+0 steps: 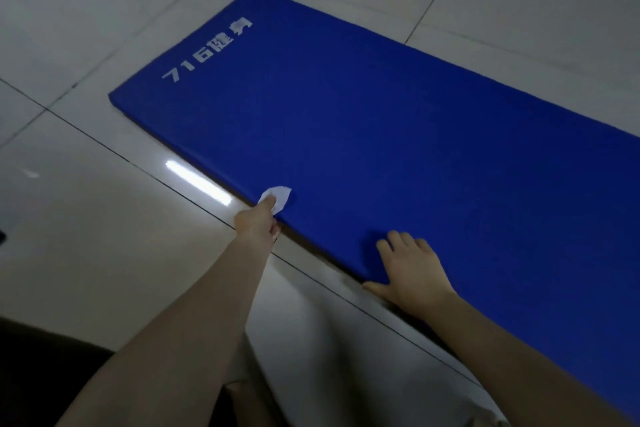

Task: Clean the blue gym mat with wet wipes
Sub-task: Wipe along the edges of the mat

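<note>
Blue gym mat point(398, 135) lies flat on the tiled floor point(104, 201), white lettering point(207, 50) near its far left end. Left hand point(258, 220) grips a white wet wipe point(278, 199), thumb on top, and holds it against the mat's near edge, wipe folded over the rim. Right hand point(412, 267) rests flat on the mat further right along the same edge, fingers spread and straight, thumb at the rim. Both forearms are bare.
</note>
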A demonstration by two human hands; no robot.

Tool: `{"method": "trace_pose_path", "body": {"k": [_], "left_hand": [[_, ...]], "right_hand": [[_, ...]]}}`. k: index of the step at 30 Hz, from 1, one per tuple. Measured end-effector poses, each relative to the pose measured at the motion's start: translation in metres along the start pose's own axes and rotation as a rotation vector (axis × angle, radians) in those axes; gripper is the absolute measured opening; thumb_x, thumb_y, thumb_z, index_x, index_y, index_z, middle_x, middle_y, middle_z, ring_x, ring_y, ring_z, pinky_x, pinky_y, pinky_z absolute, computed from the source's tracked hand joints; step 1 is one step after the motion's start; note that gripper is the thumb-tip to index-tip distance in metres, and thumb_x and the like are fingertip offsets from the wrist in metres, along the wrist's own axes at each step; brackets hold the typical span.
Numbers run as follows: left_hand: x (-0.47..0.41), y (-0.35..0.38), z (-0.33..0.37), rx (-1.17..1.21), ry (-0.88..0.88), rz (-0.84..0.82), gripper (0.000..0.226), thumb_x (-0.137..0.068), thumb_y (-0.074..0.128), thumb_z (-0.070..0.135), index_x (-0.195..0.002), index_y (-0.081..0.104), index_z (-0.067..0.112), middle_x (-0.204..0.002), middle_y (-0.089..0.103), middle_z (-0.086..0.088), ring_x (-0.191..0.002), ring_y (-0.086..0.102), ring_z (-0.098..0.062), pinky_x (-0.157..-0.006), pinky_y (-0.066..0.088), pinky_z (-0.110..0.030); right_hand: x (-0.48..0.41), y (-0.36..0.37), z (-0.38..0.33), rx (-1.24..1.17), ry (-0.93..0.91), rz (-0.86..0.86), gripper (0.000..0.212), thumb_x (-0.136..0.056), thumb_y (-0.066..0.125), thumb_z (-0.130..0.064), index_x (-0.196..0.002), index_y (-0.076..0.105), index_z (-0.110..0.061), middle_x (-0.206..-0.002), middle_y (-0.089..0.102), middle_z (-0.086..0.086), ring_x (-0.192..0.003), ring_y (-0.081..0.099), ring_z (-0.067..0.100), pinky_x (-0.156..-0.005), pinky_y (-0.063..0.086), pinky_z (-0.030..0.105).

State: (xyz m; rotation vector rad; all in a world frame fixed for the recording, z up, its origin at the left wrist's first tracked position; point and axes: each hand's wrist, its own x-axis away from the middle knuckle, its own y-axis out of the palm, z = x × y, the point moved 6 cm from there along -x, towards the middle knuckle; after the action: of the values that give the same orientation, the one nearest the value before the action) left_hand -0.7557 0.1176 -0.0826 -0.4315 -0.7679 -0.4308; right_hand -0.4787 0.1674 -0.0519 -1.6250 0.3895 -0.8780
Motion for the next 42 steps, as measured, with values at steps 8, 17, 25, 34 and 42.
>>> {"method": "trace_pose_path", "body": {"k": [8, 17, 25, 34, 42], "left_hand": [[-0.021, 0.005, -0.024, -0.386, 0.009, -0.038, 0.061, -0.083, 0.075, 0.059, -0.113, 0.062, 0.007, -0.087, 0.066, -0.004, -0.074, 0.063, -0.017, -0.074, 0.061, -0.034], [-0.019, 0.006, -0.015, -0.69, 0.338, 0.083, 0.057, -0.076, 0.079, 0.063, -0.101, 0.062, 0.015, -0.099, 0.067, 0.003, -0.076, 0.063, -0.012, -0.059, 0.047, -0.024], [-0.008, 0.02, -0.046, -0.291, 0.194, 0.021, 0.022, -0.083, 0.083, 0.029, -0.081, 0.067, 0.015, -0.082, 0.071, -0.001, -0.074, 0.071, -0.015, -0.045, 0.053, -0.021], [0.034, 0.053, -0.081, -0.447, 0.382, -0.159, 0.022, -0.088, 0.077, 0.032, -0.077, 0.068, 0.015, -0.073, 0.069, 0.003, -0.075, 0.069, -0.015, -0.063, 0.052, -0.028], [-0.035, -0.002, -0.009, -0.317, 0.341, 0.075, 0.015, -0.096, 0.068, 0.032, -0.092, 0.07, 0.018, -0.092, 0.072, 0.003, -0.085, 0.07, -0.014, -0.081, 0.06, -0.035]], "right_hand": [[0.038, 0.042, 0.052, -0.006, 0.522, -0.415, 0.092, -0.065, 0.057, -0.091, -0.123, 0.052, -0.019, -0.108, 0.052, 0.003, -0.089, 0.052, 0.018, -0.064, 0.042, 0.031], [0.041, 0.046, 0.074, -0.23, 0.603, -0.483, 0.096, -0.057, 0.074, -0.083, -0.124, 0.048, -0.02, -0.114, 0.05, 0.002, -0.089, 0.054, 0.018, -0.067, 0.049, 0.031], [0.035, 0.049, 0.071, -0.234, 0.61, -0.491, 0.093, -0.058, 0.079, -0.077, -0.124, 0.048, -0.018, -0.116, 0.049, 0.006, -0.091, 0.051, 0.021, -0.071, 0.048, 0.032], [0.03, 0.048, 0.073, -0.223, 0.59, -0.511, 0.084, -0.056, 0.08, -0.078, -0.104, 0.043, -0.02, -0.109, 0.051, 0.004, -0.087, 0.053, 0.019, -0.068, 0.047, 0.031], [0.029, 0.049, 0.073, -0.218, 0.58, -0.492, 0.083, -0.056, 0.08, -0.077, -0.105, 0.046, -0.02, -0.109, 0.052, 0.004, -0.088, 0.054, 0.018, -0.07, 0.049, 0.03]]}}
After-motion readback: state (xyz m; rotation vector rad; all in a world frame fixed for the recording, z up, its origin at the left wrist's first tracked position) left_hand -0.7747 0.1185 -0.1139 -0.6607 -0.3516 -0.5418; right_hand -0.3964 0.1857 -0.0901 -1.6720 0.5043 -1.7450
